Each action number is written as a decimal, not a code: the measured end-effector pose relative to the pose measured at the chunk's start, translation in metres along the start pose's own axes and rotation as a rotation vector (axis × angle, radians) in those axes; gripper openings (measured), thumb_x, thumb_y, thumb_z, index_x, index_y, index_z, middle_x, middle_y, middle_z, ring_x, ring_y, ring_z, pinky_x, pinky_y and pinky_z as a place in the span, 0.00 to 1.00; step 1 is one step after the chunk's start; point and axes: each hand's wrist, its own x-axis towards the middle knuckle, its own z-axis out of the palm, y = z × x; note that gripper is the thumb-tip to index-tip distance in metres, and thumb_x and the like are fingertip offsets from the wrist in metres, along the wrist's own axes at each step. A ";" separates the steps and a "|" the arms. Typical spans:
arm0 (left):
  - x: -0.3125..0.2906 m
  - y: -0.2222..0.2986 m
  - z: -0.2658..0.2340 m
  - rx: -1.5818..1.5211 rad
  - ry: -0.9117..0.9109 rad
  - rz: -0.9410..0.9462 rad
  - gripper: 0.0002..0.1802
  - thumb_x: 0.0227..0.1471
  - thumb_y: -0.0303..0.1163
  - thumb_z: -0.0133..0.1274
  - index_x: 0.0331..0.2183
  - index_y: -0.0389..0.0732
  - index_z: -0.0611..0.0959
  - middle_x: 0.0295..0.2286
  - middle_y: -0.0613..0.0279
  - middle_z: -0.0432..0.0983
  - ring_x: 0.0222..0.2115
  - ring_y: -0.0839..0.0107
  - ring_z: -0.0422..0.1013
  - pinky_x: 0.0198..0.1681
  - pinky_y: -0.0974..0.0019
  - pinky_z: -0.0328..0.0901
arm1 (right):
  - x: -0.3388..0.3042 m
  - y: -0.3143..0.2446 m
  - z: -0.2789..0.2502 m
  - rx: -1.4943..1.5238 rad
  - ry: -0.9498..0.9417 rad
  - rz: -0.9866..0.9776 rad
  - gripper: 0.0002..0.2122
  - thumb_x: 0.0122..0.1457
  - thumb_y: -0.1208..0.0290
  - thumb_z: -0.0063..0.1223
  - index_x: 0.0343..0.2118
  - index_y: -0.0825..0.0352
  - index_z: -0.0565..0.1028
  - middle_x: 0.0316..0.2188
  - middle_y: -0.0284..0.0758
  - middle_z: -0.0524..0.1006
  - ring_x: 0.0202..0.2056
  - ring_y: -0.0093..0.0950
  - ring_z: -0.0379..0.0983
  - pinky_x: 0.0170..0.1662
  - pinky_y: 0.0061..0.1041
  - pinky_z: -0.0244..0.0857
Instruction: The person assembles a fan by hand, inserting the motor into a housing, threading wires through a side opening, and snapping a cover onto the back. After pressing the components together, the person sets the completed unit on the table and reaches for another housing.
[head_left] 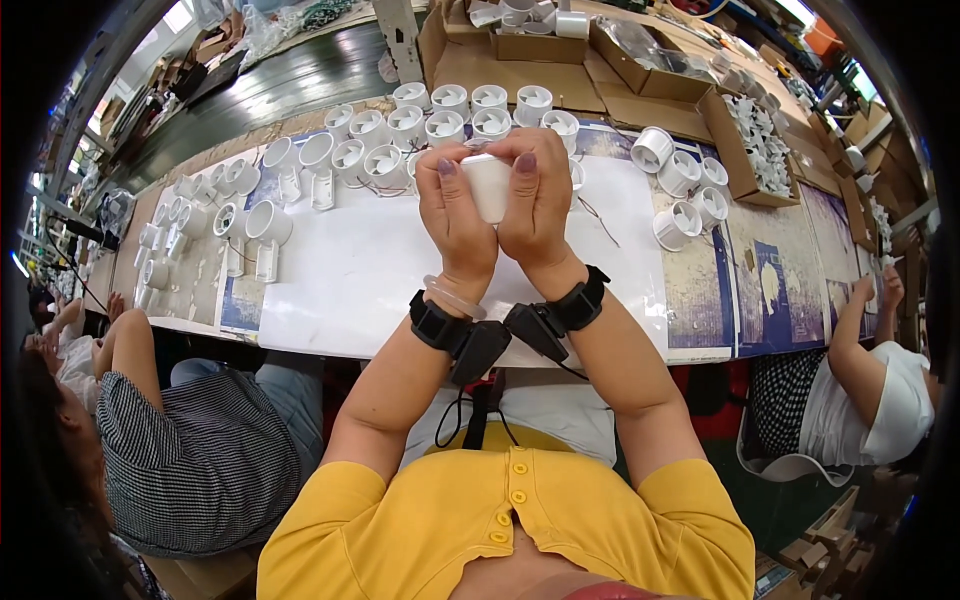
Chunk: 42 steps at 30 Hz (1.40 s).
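Note:
Both my hands are raised above the white sheet (360, 275) on the table, gripping one small white plastic cylinder part (489, 186) between them. My left hand (452, 213) wraps its left side, thumb up on top. My right hand (537, 198) clasps the right side, fingers curled over the top edge. Each wrist carries a black strap with a small black device hanging below it. A clear bangle sits on my left wrist. Just beyond my hands stand rows of similar white round parts (447, 113).
More white round parts lie to the right (682, 190) and to the left (262, 222). Cardboard boxes (757, 140) with white pieces sit at the back right. A person in a checked top (190, 450) sits on my left, another in white (885, 385) on my right.

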 end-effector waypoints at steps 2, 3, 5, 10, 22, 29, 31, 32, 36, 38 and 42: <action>-0.001 0.001 0.001 0.002 -0.004 0.008 0.14 0.62 0.36 0.34 0.39 0.36 0.70 0.37 0.60 0.67 0.39 0.73 0.63 0.45 0.72 0.58 | 0.001 0.002 -0.003 0.001 -0.012 0.012 0.08 0.60 0.70 0.40 0.30 0.65 0.71 0.30 0.38 0.72 0.34 0.37 0.68 0.42 0.32 0.57; -0.001 0.003 0.002 0.005 -0.006 0.019 0.14 0.62 0.36 0.34 0.39 0.36 0.69 0.37 0.60 0.67 0.39 0.73 0.63 0.45 0.72 0.58 | 0.003 0.002 -0.004 -0.010 -0.024 -0.007 0.09 0.61 0.68 0.39 0.30 0.66 0.71 0.30 0.37 0.72 0.34 0.35 0.68 0.42 0.31 0.57; -0.002 0.005 0.005 0.000 -0.005 0.028 0.15 0.63 0.37 0.33 0.39 0.37 0.69 0.37 0.60 0.67 0.39 0.73 0.63 0.45 0.72 0.58 | 0.006 0.002 -0.007 -0.037 -0.052 -0.050 0.11 0.63 0.65 0.37 0.31 0.66 0.70 0.30 0.36 0.71 0.34 0.32 0.68 0.42 0.28 0.58; -0.003 0.016 0.012 -0.091 -0.040 0.009 0.17 0.63 0.40 0.32 0.39 0.37 0.69 0.37 0.60 0.66 0.39 0.73 0.63 0.44 0.72 0.59 | 0.001 0.000 -0.007 0.460 -0.002 0.291 0.18 0.66 0.61 0.28 0.33 0.69 0.69 0.33 0.35 0.70 0.36 0.26 0.66 0.43 0.24 0.59; 0.000 0.020 0.004 0.092 -0.028 0.085 0.20 0.63 0.41 0.31 0.36 0.36 0.71 0.34 0.60 0.68 0.34 0.74 0.65 0.39 0.73 0.61 | -0.009 -0.014 0.005 0.309 -0.012 0.330 0.19 0.67 0.57 0.27 0.36 0.67 0.68 0.34 0.32 0.70 0.36 0.21 0.65 0.42 0.19 0.60; 0.001 0.017 0.002 0.141 -0.102 0.149 0.17 0.60 0.43 0.42 0.38 0.37 0.72 0.35 0.58 0.69 0.37 0.70 0.66 0.40 0.70 0.62 | -0.007 -0.009 0.002 0.848 0.140 0.714 0.18 0.66 0.57 0.29 0.36 0.66 0.70 0.33 0.33 0.72 0.36 0.25 0.69 0.40 0.22 0.65; -0.002 0.029 0.011 0.069 -0.134 0.151 0.23 0.51 0.45 0.54 0.41 0.37 0.72 0.36 0.58 0.70 0.40 0.67 0.66 0.41 0.66 0.63 | -0.002 -0.005 -0.005 0.956 0.174 0.771 0.18 0.66 0.56 0.30 0.36 0.65 0.70 0.34 0.33 0.72 0.37 0.25 0.70 0.41 0.23 0.66; -0.003 0.031 0.015 0.033 -0.150 0.152 0.27 0.46 0.46 0.60 0.42 0.38 0.72 0.37 0.57 0.70 0.41 0.65 0.66 0.42 0.65 0.63 | 0.000 -0.003 -0.010 1.068 0.207 0.831 0.18 0.66 0.55 0.30 0.37 0.65 0.70 0.35 0.34 0.72 0.38 0.25 0.70 0.41 0.23 0.67; 0.012 0.014 -0.008 0.444 -0.343 0.267 0.42 0.29 0.49 0.70 0.45 0.39 0.72 0.40 0.57 0.70 0.45 0.61 0.65 0.45 0.61 0.63 | 0.007 0.005 -0.018 1.203 0.117 0.867 0.17 0.65 0.57 0.33 0.41 0.66 0.69 0.37 0.36 0.73 0.41 0.27 0.71 0.46 0.26 0.66; 0.016 0.014 -0.009 0.500 -0.345 0.333 0.42 0.29 0.49 0.69 0.45 0.40 0.72 0.40 0.57 0.70 0.45 0.60 0.65 0.46 0.61 0.62 | 0.010 0.009 -0.021 1.212 0.057 0.853 0.17 0.64 0.57 0.34 0.43 0.66 0.69 0.39 0.37 0.73 0.42 0.27 0.71 0.47 0.27 0.65; 0.020 0.014 -0.014 0.674 -0.334 0.479 0.43 0.27 0.51 0.69 0.45 0.41 0.72 0.41 0.57 0.71 0.45 0.58 0.64 0.50 0.60 0.59 | 0.012 0.017 -0.022 0.869 -0.154 0.773 0.17 0.64 0.59 0.37 0.47 0.66 0.67 0.42 0.38 0.72 0.44 0.27 0.70 0.47 0.27 0.66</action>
